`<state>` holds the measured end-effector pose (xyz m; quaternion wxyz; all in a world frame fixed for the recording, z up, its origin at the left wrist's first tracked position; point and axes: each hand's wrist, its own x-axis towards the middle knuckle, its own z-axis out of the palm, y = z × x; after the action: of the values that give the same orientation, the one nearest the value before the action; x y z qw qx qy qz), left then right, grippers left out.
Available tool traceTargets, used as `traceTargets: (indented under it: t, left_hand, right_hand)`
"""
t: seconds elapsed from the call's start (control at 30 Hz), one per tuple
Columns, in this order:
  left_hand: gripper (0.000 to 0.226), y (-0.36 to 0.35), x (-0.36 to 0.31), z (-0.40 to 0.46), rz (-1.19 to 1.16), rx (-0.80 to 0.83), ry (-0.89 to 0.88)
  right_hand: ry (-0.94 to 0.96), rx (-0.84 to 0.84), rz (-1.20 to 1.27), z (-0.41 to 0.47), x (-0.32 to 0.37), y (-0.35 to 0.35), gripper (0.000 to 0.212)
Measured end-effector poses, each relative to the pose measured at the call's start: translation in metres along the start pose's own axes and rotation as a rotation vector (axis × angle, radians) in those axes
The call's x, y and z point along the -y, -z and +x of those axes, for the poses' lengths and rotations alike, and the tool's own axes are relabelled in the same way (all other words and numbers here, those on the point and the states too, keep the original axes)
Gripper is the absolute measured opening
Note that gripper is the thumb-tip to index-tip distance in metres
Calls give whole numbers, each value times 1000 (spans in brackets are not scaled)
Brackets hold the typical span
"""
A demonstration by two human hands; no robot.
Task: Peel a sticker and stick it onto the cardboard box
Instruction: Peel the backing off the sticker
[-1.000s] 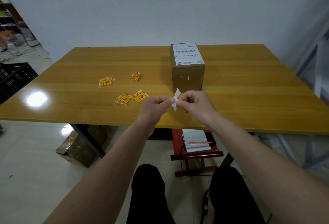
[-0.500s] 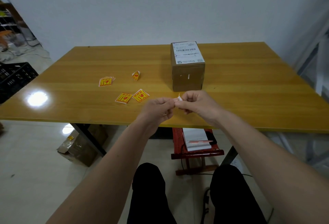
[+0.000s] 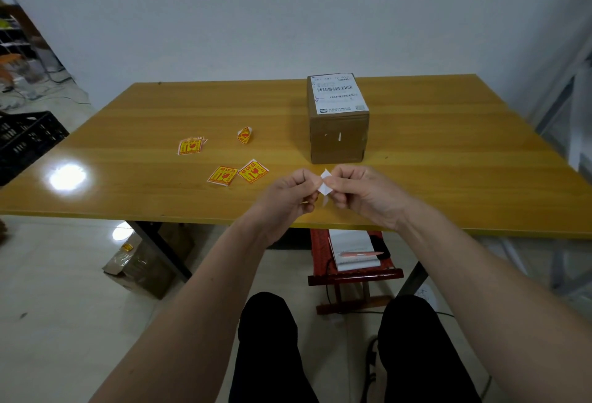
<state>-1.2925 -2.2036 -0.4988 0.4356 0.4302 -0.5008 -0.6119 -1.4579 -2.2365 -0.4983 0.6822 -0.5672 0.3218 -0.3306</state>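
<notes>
A brown cardboard box with a white shipping label on top stands on the yellow wooden table. Just in front of it, my left hand and my right hand pinch one sticker between their fingertips; only its white back shows. Loose yellow-and-red stickers lie to the left: two side by side, a small pile and a curled one.
A black crate sits beyond the table's left edge. Under the table stand a red stool with a notepad and pen, and a cardboard box on the floor. A metal rack is at the right.
The sticker between my fingers was almost hidden half a second ago and now shows its white back again. Both hands stayed in front of the box.
</notes>
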Motion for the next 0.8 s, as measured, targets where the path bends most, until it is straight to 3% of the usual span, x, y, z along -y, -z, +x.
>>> traceTargets:
  t: [0.8]
  left_hand:
    - [13, 13, 0, 2, -39, 34, -13]
  right_hand:
    - [31, -29, 79, -10, -3, 5, 25]
